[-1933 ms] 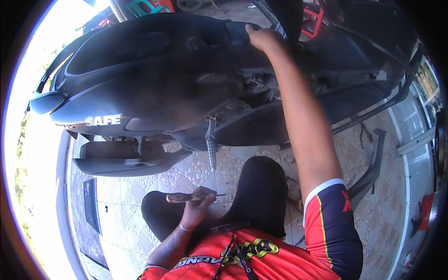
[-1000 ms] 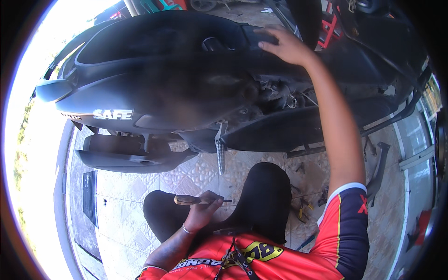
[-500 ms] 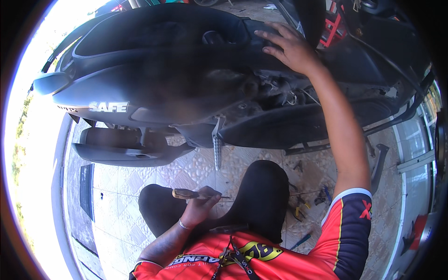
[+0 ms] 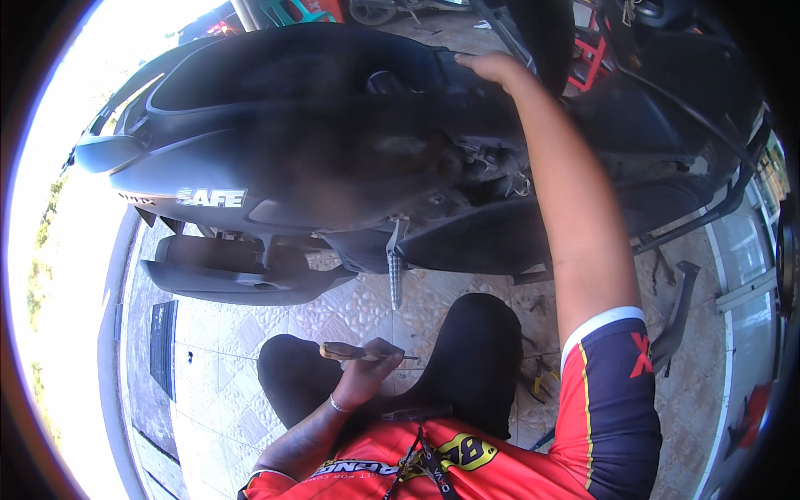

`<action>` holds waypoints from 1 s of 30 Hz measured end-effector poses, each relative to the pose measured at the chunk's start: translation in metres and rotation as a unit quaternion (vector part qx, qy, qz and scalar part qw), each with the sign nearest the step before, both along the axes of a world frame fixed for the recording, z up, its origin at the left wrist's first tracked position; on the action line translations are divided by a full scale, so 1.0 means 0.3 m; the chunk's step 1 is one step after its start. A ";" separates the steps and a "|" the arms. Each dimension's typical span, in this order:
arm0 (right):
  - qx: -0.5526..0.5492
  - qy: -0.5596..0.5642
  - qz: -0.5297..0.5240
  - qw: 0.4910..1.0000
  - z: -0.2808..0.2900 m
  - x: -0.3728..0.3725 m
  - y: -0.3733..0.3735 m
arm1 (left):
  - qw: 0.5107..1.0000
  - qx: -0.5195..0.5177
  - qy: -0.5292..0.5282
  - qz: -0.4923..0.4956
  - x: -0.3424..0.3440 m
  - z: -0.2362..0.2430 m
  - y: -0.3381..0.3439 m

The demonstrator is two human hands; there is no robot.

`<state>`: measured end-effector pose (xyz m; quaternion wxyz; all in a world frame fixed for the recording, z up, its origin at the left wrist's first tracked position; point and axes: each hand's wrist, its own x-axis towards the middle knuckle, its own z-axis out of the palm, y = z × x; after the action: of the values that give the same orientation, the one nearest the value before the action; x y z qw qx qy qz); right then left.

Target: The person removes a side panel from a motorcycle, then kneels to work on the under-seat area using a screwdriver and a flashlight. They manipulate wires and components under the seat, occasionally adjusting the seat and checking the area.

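A black motor scooter (image 4: pixel 317 179) stands sideways in front of me. Low by my knees, my left hand (image 4: pixel 367 375) is closed around a screwdriver (image 4: pixel 337 352) with a brownish handle; its thin shaft points right. My right hand (image 4: pixel 493 68) reaches over the scooter and rests at the far edge of its body, just ahead of the seat (image 4: pixel 275 71). Its thumb is stretched out, while the other fingers are largely hidden beyond that edge. Below the right forearm, an uncovered gap in the side shows metal parts and wires (image 4: pixel 517 179). A metal footpeg (image 4: pixel 394 267) sticks out toward me.
Pliers with yellow grips (image 4: pixel 540 383) lie on the tiled floor (image 4: pixel 225 392) right of my knee. A dark loose panel piece (image 4: pixel 677 317) lies farther right. Beyond the scooter are a red stand (image 4: pixel 590 54) and a green plastic stool (image 4: pixel 296 10).
My right hand has moved farther over the scooter, its fingers passing from the top surface to the far edge. The view has shifted slightly. My left hand keeps the screwdriver.
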<state>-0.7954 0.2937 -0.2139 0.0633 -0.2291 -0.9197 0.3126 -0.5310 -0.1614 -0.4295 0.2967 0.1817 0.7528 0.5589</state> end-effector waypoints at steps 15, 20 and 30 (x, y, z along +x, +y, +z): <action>0.213 0.083 0.121 0.966 0.042 -0.144 0.028 | 0.999 -0.033 -0.038 0.000 -0.040 -0.009 -0.015; 0.219 0.017 0.089 0.971 0.036 -0.158 0.007 | 0.999 0.010 -0.045 -0.009 -0.040 -0.020 0.007; 0.131 0.035 0.088 0.987 -0.004 -0.203 0.082 | 0.999 0.007 -0.040 0.015 -0.042 -0.009 -0.040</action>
<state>-0.8564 0.3181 -0.2152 0.0967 -0.1265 -0.9664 0.2020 -0.5437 -0.1735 -0.4321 0.3171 0.1499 0.7390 0.5752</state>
